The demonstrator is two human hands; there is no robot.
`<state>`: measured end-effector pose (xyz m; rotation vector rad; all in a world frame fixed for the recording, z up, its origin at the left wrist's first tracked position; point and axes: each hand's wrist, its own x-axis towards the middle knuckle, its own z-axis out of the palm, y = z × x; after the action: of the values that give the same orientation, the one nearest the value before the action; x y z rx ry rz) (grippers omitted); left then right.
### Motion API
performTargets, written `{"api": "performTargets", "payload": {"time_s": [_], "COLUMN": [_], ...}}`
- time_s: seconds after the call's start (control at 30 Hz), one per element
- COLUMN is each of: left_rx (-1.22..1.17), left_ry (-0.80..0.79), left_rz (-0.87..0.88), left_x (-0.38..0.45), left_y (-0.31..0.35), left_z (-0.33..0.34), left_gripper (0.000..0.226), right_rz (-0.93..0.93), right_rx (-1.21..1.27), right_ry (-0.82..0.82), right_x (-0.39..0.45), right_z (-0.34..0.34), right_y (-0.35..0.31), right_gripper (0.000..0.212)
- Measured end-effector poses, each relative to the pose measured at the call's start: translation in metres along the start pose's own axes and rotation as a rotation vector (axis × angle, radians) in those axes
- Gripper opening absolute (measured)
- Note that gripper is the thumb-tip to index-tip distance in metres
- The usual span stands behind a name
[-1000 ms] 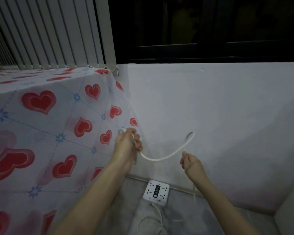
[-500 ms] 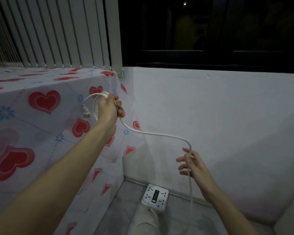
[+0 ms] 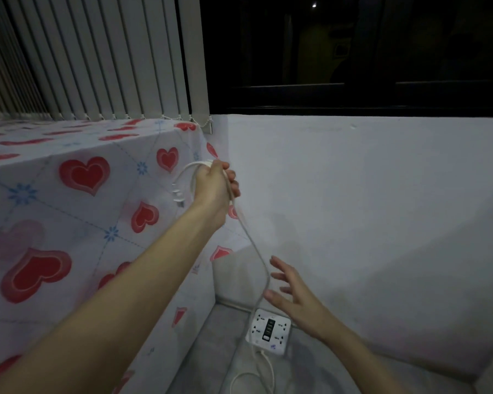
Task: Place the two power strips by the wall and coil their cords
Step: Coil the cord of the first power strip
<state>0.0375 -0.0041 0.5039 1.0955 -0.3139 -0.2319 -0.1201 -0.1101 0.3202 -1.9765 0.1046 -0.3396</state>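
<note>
Here the left hand (image 3: 214, 186) grips the looped cord (image 3: 251, 240), running diagonally down past the spread, empty right hand (image 3: 292, 291).

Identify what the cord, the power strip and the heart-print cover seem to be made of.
Cord: white, smooth, likely plastic-sheathed; it bends in soft curves.
Power strip: white rigid casing, apparently moulded plastic, with a dark centre panel.
Heart-print cover: thin printed sheet, fabric or vinyl; it drapes over the edge, but the dim light leaves it open.

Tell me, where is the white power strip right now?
The power strip lies flat on the grey floor, low in the head view, close to the white wall, just below the open right hand.
</note>
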Motion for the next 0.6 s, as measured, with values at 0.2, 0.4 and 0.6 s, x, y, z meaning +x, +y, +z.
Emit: {"api": "performTargets", "payload": {"time_s": [0.2,0.4,0.6], "left_rx": [-0.072,-0.125,-0.106], "left_ry": [-0.207,-0.23,-0.355], "left_rz": [-0.107,-0.033,0.036], "left_x": [-0.027,-0.017,-0.034], "left_y": [0.003,0.048,0.063], "left_z": [0.033,0.028,0.019], "left_gripper": [0.027,0.027,0.03], "right_rz": [-0.041,0.107,0.238], "right_rx": [0.145,0.407,0.252], "right_ry": [0.024,-0.036,0.059], "right_x": [0.004,-0.001,-0.003], "right_z": [0.002,-0.016,-0.021], "right_y": [-0.012,0.015,0.051], "right_gripper": [0.041,0.043,0.042]}}
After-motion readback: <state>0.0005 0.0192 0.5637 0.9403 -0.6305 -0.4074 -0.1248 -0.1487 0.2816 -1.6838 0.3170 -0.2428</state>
